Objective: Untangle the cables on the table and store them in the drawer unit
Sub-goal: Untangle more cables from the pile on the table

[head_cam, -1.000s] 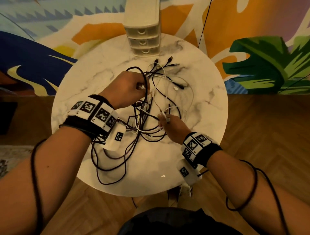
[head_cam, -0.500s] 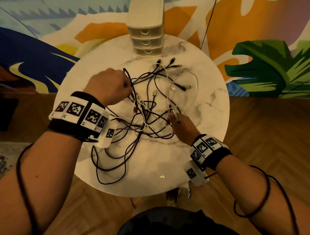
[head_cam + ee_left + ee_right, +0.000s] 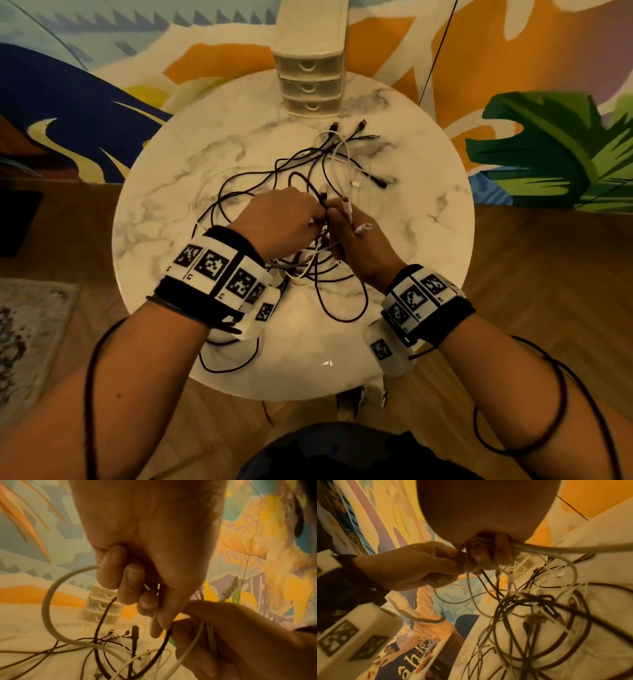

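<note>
A tangle of black and white cables [image 3: 308, 171] lies on the round marble table [image 3: 191, 144]. Both hands meet above its middle. My left hand [image 3: 284, 219] curls its fingers round a black cable [image 3: 101, 616] and a thick white cable [image 3: 49, 601]. My right hand [image 3: 356, 240] grips a bundle of white cables [image 3: 539, 547], with white plug ends [image 3: 346, 205] sticking up past its fingers. In the right wrist view the tangle [image 3: 539, 615] hangs loosely below both hands. The cream three-drawer unit [image 3: 310, 68] stands at the table's far edge with all drawers closed.
Loose cable ends with plugs [image 3: 363, 130] fan out just in front of the drawer unit. A black loop [image 3: 233, 363] reaches toward the table's near edge. A painted wall stands behind the table, and wooden floor [image 3: 531, 274] surrounds it.
My left hand has swung from the table's left side to the middle and now meets my right hand. My right hand has risen with the white cables. The tangle has bunched toward the centre.
</note>
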### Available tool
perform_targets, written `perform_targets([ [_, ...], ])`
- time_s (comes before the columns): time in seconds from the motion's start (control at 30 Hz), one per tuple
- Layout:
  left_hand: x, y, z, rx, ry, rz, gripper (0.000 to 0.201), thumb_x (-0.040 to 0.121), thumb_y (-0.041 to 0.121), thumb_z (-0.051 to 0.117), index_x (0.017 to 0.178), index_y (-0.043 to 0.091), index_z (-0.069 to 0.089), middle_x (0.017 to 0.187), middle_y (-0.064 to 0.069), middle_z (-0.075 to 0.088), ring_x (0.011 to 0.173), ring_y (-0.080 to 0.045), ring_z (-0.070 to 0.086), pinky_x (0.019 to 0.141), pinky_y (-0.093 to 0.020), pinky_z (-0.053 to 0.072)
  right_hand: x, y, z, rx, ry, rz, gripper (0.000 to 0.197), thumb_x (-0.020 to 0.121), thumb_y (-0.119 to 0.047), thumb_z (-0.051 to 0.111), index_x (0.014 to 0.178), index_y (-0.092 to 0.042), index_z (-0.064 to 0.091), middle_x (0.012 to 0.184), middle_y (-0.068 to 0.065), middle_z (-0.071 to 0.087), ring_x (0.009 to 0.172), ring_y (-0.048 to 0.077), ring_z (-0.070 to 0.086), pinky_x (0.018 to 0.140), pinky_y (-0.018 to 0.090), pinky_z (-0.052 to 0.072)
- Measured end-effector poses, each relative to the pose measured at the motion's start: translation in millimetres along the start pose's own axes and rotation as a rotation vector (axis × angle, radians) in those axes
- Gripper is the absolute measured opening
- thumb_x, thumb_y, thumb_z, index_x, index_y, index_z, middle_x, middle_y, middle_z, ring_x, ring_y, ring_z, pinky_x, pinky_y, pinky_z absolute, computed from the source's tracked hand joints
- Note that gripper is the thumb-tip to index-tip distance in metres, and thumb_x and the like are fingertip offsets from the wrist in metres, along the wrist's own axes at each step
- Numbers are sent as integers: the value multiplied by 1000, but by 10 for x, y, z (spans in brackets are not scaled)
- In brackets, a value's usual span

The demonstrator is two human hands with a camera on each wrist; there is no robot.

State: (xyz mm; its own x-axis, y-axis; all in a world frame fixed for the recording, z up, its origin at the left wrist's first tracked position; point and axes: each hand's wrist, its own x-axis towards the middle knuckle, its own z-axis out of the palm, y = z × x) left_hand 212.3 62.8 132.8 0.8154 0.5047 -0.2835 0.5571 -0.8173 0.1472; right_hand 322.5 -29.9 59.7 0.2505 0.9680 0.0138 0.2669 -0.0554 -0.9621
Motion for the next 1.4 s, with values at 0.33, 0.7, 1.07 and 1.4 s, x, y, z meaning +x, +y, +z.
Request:
perform_targets([
  [0.33, -33, -211, -24, -215, 60, 3, 21, 90, 34, 56, 82, 18, 65, 63, 14, 45, 62, -7, 43, 56, -26, 28, -5, 114, 4, -17, 15, 94, 16, 100, -27, 37, 97, -26, 52, 58, -7, 52, 48, 11, 51, 52, 29, 43],
  [0.7, 73, -126, 71, -203, 34, -61, 19, 87, 36, 58, 90, 24, 73, 74, 6, 57, 73, -16, 53, 62, -31, 42, -116, 21, 32, -35, 72, -11, 22, 101, -24, 33, 113, -33, 50, 56, -20, 58, 49, 2, 50, 54, 21, 43],
  [1.07, 57, -559, -185, -141, 112, -132, 5, 86, 24, 60, 82, 21, 62, 81, -2, 61, 82, -24, 58, 66, -30, 41, 17, 213, -67, -235, 80, 90, 31, 102, -32, 30, 76, -25, 46, 65, -1, 53, 59, 21, 52, 65, 44, 47],
  [1.4, -40, -832, -16, -179, 402, -305, 13, 87, 24, 58, 89, 15, 67, 73, -5, 62, 76, -28, 60, 64, -33, 47, -18, 582, -248, -208, 157, 234, 31, 100, -39, 32, 72, -33, 44, 62, -4, 52, 58, 20, 49, 66, 47, 47],
])
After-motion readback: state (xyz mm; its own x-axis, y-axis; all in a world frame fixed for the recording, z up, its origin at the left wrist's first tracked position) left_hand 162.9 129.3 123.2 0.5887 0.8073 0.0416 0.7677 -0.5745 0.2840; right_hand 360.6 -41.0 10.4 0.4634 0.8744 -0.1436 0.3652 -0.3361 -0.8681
